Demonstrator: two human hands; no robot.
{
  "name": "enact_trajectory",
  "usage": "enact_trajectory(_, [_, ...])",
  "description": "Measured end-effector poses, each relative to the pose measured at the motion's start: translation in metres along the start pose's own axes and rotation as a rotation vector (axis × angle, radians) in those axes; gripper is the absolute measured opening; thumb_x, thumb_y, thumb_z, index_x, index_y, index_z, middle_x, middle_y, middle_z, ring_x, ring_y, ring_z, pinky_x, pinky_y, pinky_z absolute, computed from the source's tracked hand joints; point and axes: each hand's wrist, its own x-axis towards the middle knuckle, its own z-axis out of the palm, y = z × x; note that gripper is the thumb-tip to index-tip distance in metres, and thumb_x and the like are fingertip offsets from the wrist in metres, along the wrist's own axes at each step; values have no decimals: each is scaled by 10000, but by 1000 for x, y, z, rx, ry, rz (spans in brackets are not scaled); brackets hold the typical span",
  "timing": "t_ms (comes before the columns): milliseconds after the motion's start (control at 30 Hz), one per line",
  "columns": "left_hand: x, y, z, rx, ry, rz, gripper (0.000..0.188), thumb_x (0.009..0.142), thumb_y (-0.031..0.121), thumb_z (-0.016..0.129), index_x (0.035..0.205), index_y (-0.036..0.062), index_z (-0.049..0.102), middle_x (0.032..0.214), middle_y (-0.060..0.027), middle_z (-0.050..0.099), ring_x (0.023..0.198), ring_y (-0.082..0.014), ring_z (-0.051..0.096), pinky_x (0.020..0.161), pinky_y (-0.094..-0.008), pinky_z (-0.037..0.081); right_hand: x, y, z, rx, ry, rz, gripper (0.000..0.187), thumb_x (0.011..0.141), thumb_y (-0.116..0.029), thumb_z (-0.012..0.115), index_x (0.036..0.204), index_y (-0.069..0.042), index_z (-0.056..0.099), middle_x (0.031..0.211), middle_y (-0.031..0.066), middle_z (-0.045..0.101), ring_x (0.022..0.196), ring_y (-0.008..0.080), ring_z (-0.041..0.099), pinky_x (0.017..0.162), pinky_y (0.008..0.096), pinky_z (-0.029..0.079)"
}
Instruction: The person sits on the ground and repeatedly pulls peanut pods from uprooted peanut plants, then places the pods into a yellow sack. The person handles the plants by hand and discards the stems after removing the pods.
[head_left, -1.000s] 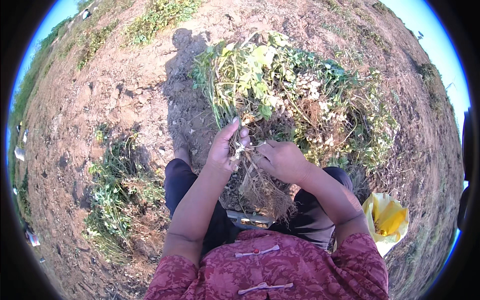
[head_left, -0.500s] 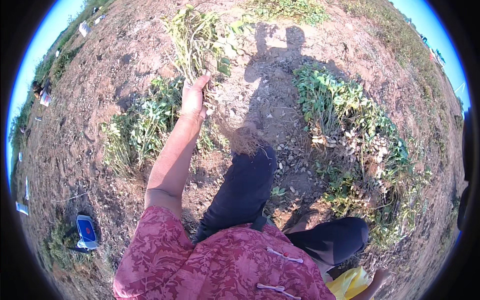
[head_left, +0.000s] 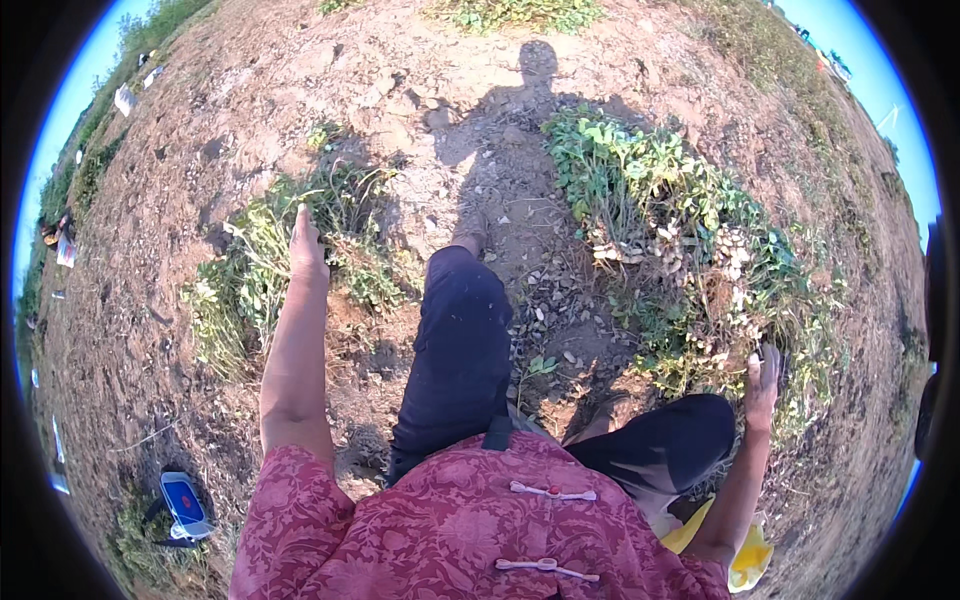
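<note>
If tugged by the right hand (head_left: 762, 390), fingers parted, the green leafy plants (head_left: 650, 167) could shed pale pods (head_left: 733, 252); left hand's (head_left: 307, 252) grip unclear.

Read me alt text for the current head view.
Left hand at a pile of leafy plants, right hand at the near edge of a larger heap with pale pods, on dry soil. Below are dark trousers and a red patterned shirt; a yellow bag shows behind the right arm.

Leafy green plant heap (head_left: 250, 300) left, pale-podded plant pile (head_left: 690, 215) right
</note>
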Motion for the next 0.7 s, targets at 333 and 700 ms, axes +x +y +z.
enact_trajectory(333, [-183,-31,285,-185,-712,-503,813,877,610,333,1442,92,64,1497,-90,132,1350,-260,217,1107,-388,123,55,-258,40,641,312,-676,686,899,-500,402,1373,-13,308,1404,236,278,1310,344,277,1073,398,207])
enact_trajectory(700, [-178,10,305,-495,-733,-351,643,887,517,426,1324,47,375,1364,-82,399,1241,-211,363,1054,-376,209,139,-101,180,273,-266,-14,366,769,-317,596,1009,-44,634,1072,142,602,984,283,572,895,355,431])
